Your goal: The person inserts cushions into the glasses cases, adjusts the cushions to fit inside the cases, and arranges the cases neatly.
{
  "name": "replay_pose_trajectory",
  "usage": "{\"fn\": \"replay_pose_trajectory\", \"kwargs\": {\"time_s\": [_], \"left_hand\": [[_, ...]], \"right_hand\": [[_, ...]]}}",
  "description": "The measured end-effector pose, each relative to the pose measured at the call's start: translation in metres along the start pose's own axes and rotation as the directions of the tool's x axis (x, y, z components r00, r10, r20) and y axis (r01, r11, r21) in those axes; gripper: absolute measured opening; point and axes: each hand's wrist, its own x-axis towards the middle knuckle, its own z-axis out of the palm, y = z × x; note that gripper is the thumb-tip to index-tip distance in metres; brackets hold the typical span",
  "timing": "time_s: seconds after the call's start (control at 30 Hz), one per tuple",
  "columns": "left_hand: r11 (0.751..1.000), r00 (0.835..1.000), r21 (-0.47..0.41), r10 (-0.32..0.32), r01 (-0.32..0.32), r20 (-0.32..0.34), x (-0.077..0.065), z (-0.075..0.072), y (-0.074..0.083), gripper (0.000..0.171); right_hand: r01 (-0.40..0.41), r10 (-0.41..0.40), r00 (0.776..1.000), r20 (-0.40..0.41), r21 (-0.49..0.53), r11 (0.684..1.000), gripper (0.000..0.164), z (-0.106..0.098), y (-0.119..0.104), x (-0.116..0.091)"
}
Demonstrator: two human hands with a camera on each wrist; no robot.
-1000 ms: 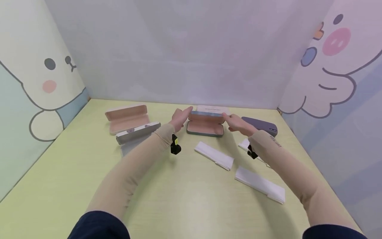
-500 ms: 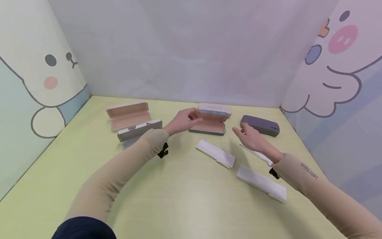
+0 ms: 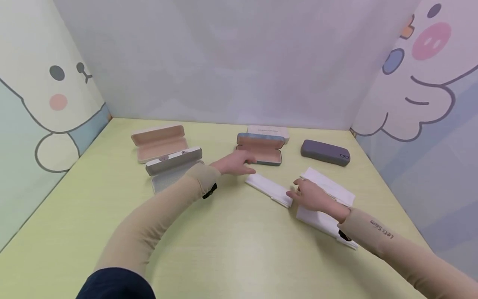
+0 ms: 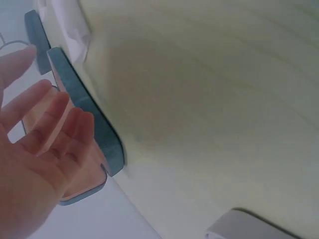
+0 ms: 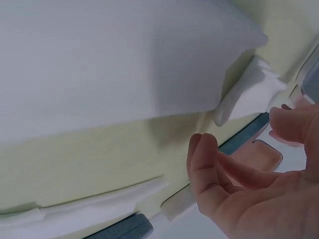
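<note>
While your left grip (image 3: 235, 162) and right grip (image 3: 311, 196) hold nothing, digits parted, the folded white cloth (image 3: 266, 187) between them looks light and limp, best pinched at one end.

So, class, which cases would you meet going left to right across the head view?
Pink-lined open case, grey-lined open case, blue open case, closed purple case.

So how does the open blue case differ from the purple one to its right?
The blue case stands open, its pink lining showing; the purple case is shut. The purple case bears a small glasses mark; none shows on the blue case. Both are long, round-cornered cases resting on the table.
</note>
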Motion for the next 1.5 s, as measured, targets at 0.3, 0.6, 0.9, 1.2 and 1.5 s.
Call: {"fn": "replay_pose_trajectory", "kwargs": {"time_s": [0.3, 0.6, 0.9, 1.2, 1.5], "left_hand": [[0.991, 0.993, 0.086, -0.11, 0.106, 0.038, 0.005, 0.016, 0.0, 0.04], [0.988, 0.996, 0.131, -0.084, 0.083, 0.005, 0.006, 0.025, -0.004, 0.033], [0.985, 0.992, -0.137, -0.116, 0.108, -0.052, 0.006, 0.022, -0.004, 0.011], [0.941, 0.986, -0.32, -0.145, 0.112, -0.08, 0.001, 0.024, -0.014, 0.007], [0.873, 0.964, -0.47, -0.222, 0.131, -0.144, -0.013, 0.019, -0.011, 0.011]], "right_hand": [[0.006, -0.01, 0.998, -0.057, -0.073, 0.997, 0.037, 0.015, 0.001, -0.005], [-0.045, 0.039, 0.995, -0.095, -0.065, 0.997, 0.029, 0.022, -0.002, -0.009], [0.047, -0.046, 0.993, -0.105, 0.003, 0.999, 0.022, 0.016, 0.001, -0.005], [-0.003, 0.017, 0.992, -0.121, 0.117, 0.993, 0.018, 0.017, 0.013, 0.005], [-0.002, 0.036, 0.99, -0.139, 0.238, 0.971, 0.021, 0.002, 0.016, 0.012]]}}
